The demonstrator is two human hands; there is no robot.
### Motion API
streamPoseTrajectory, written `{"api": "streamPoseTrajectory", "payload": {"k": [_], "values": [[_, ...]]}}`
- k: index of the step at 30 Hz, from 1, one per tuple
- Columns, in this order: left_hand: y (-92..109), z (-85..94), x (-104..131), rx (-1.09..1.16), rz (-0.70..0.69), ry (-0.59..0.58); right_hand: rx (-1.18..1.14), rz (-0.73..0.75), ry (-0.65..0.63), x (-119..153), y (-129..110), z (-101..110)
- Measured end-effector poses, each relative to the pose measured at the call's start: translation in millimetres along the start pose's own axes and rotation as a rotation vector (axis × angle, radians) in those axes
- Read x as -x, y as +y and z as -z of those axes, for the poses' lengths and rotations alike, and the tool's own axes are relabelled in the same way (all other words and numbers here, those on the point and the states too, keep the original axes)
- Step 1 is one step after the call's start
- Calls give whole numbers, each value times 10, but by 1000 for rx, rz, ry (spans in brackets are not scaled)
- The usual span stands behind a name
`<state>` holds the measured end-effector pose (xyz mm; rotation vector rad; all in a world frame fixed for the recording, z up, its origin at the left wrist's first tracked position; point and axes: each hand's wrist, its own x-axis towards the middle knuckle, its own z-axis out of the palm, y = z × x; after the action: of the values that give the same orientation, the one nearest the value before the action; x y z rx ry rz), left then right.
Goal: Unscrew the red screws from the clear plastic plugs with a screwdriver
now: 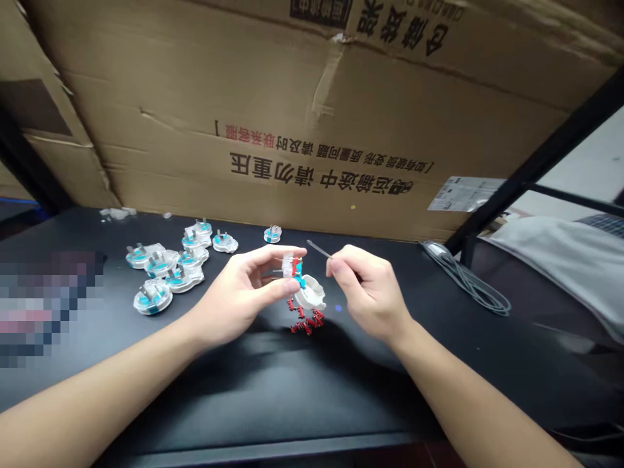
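My left hand (pixel 238 289) grips an open plug body (pixel 288 264) between thumb and fingers. The body is clear plastic, with a red piece and a blue piece showing inside. In my right hand (pixel 368 289), pinched by thumb and fingers, is a thin metal tool (pixel 319 249); its tip points left and stops just short of the plug body. Whether it has a handle is hidden by the hand. A white plastic cover (pixel 314 296) sits just below the plug body. Several small red parts (pixel 308 322) with metal ends lie loose on the black table below that.
Several clear plugs with blue faces (pixel 163 263) lie prongs up at the left, and a single plug (pixel 272 234) lies farther back. Cardboard (pixel 263 84) walls off the rear. A coiled grey cable (pixel 468 279) and grey cloth (pixel 550 260) are at the right.
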<state>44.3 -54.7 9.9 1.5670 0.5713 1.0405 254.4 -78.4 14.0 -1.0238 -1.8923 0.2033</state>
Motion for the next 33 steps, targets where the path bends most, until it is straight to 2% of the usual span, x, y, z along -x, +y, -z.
{"api": "streamPoseTrajectory", "payload": {"k": [5,14,17,24,29,33], "values": [[-5,39,7,156,-7,26,120,60,65,-16,-6,57],[-25,32,20,194,-3,-10,134,59,69,-11,-25,26],[3,34,11,134,-9,-7,152,64,80,-9,-28,35],[78,47,0,-245,-122,59,277,172,169,-29,-9,96],[76,77,7,-235,-75,78,350,324,205,-33,42,217],[76,72,33,-269,-88,30,304,370,116,-17,50,281]]}}
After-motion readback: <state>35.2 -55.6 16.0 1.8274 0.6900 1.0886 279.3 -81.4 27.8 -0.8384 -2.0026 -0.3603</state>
